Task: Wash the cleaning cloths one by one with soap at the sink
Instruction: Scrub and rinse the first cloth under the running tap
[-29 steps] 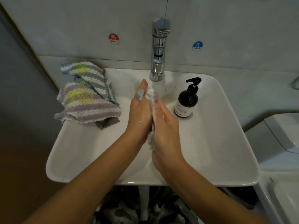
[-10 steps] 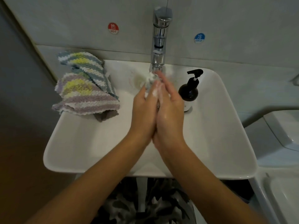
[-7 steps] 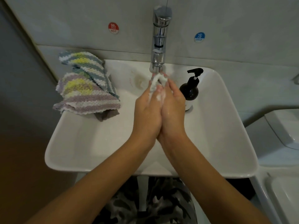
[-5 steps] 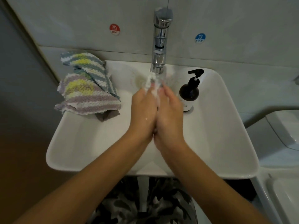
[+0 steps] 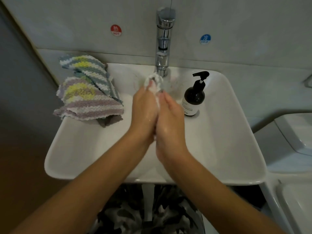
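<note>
At the white sink (image 5: 219, 149), we press a bunched, soapy white cloth (image 5: 153, 81) between our left hand (image 5: 145, 112) and right hand (image 5: 170, 120), its crumpled top poking out above the fingers (image 5: 166, 100) just under the chrome tap (image 5: 163, 48). Two folded striped cloths (image 5: 87, 97), one grey-blue and one lilac, both with yellow, lie overlapped on the sink's back left corner. A dark pump bottle of soap (image 5: 194, 97) stands upright just right of our hands.

Single head view, close above the sink (image 5: 70, 149), looking forward and down toward its back edge.
</note>
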Demonstrator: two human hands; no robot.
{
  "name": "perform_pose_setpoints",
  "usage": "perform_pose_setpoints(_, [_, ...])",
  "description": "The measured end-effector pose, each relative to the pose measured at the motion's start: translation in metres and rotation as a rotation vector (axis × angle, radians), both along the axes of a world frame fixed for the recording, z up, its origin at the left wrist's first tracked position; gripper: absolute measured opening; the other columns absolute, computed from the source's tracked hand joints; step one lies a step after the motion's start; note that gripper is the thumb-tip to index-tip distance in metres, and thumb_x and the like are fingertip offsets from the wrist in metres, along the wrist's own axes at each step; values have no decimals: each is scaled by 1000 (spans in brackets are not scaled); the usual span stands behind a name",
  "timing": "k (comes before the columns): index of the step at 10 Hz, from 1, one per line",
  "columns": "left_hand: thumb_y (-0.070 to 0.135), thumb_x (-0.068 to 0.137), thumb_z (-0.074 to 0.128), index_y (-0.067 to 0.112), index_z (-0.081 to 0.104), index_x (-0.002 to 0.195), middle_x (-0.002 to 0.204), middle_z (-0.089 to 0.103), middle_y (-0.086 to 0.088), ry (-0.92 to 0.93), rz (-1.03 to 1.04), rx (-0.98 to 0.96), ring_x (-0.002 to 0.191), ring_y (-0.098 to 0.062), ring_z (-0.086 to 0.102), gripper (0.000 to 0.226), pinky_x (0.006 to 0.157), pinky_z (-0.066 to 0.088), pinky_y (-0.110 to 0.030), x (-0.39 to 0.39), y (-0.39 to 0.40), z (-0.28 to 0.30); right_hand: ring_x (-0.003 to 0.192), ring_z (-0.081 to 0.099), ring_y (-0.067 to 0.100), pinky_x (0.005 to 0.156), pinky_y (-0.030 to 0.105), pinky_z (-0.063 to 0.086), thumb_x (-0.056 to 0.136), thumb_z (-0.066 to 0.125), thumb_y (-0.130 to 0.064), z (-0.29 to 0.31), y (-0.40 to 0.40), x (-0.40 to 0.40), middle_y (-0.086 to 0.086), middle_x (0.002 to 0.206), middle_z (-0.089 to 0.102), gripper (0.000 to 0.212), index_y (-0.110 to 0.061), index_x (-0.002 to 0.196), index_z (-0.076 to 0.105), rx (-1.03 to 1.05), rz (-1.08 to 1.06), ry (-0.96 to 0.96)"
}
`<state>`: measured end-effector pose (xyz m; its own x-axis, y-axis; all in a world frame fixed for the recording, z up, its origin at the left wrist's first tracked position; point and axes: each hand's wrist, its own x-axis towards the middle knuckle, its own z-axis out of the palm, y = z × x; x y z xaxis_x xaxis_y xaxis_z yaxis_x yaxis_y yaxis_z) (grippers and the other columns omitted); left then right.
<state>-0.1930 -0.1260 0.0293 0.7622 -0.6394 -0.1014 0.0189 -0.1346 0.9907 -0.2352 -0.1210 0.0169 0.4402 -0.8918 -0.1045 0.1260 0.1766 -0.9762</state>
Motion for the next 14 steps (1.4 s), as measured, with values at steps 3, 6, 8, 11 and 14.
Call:
perform_pose_setpoints(3, [27, 104, 43, 19, 60, 87, 63, 62, 10, 399, -33, -225, 62, 5, 60, 25, 57, 46, -9, -10, 10, 10, 91, 66, 14, 86, 31, 51, 99, 48, -27, 1, -12, 9, -1, 91, 70, 24, -17, 109, 67, 4, 44, -58])
perform_pose_setpoints(6, [17, 103, 37, 14, 65, 107, 103, 74, -5, 543, -20, -453, 95, -11, 71, 28, 82, 57, -29, 24, 13, 14, 97, 72, 17, 78, 23, 58, 104, 43, -13, 0, -8, -17, 7, 106, 74, 26, -12, 116, 66, 74, 86, -181])
perform_pose_setpoints(8, [13, 95, 37, 9, 63, 88, 69, 66, -7, 667, -20, -651, 63, -17, 62, 27, 61, 51, -26, 24, 13, 18, 95, 72, 17, 74, 26, 59, 100, 51, -21, -2, -5, -18, 2, 104, 74, 15, -23, 106, 65, 124, 74, -172])
perform_pose_setpoints(11, [34, 97, 52, 13, 55, 70, 61, 58, -1, 661, 146, -658, 55, -14, 57, 35, 60, 50, -26, 20, 12, 20, 109, 68, 21, 92, 38, 56, 92, 53, -42, -5, 7, -19, 5, 116, 72, 44, -16, 126, 61, 348, 143, -222])
perform_pose_setpoints(14, [-15, 90, 36, 20, 52, 119, 117, 69, -5, 135, 70, -571, 108, -12, 66, 49, 85, 56, -27, 8, 27, 6, 98, 71, 16, 83, 31, 56, 93, 58, -43, 22, -18, -14, 0, 107, 75, 33, -20, 114, 69, 431, -59, -350])
